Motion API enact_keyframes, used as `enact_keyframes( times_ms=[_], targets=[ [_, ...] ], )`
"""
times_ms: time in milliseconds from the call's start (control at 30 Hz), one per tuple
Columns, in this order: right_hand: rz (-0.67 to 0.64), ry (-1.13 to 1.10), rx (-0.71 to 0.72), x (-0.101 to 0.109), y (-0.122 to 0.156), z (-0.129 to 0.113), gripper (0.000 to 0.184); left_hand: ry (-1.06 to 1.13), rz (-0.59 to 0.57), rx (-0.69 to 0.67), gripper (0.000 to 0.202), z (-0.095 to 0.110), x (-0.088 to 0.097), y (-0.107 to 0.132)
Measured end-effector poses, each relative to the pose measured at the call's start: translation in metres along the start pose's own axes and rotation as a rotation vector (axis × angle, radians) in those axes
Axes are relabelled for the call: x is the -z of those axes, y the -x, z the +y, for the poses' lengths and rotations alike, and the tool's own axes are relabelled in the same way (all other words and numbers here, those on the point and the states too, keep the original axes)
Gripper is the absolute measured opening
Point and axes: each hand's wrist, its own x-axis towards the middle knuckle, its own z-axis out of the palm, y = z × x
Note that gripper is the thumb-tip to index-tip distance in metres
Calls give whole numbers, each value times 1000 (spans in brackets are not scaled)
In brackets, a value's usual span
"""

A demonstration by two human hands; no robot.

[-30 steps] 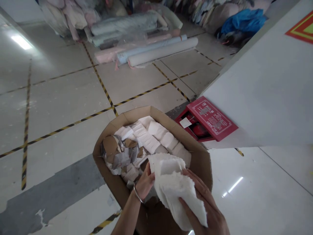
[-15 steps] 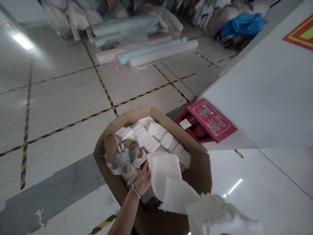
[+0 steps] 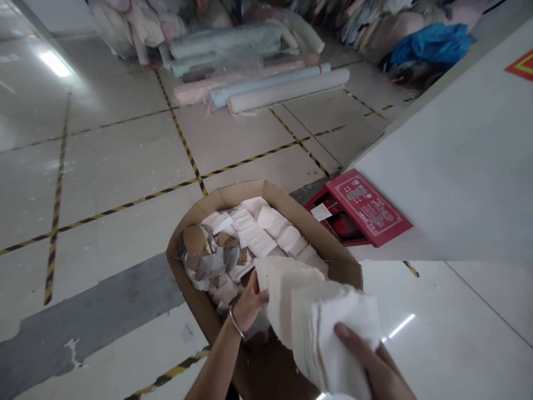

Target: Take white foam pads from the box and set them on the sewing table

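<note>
White and brown close by, striped tape across a pale floor, pastels at the far end.
The sheets are plain white, the carton brown; inside it lie pinkish-white pads, with grey scraps and brown cardboard pieces on the left. Bracelet: silver. Floor tape: black-and-yellow diagonal stripes; floor band at left: grey. Right: red fire-equipment box with white print, white wall, red sign lined yellow. Far: white roll, light-blue roll, pink roll, pale-green roll, bright-blue sheeting.
</note>
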Motion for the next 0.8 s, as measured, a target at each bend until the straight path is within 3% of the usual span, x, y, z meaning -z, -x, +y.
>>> enact_keyframes(
  times_ms=[67, 133, 267, 367, 533, 667, 800],
  targets=[
    [32, -119, -153, -23, -5, -3, 91, -63, 32, -19, 91, 2, -6, 4],
    [42, -196, -216, -30, -12, 0, 97, -124, 81, -26, 91, 7, -10, 8],
    [35, -219, -209, -12, -25, 15, 87, -256, 202, -41, 68, 22, -15, 20],
    [72, -249, -114, -3, -32, 25, 76, -402, 200, -70, 65, 37, -18, 31],
    [78, -216, -73, -8, -35, 39, 45, -479, 209, -77, 73, 53, -17, 47],
    [80, -206, -58, -10, -29, 48, 35, -432, 241, -63, 65, 64, -14, 57],
    [78, -179, -7, -16, -10, 54, 33, -477, 193, -53, 47, 84, -17, 74]
  ],
)
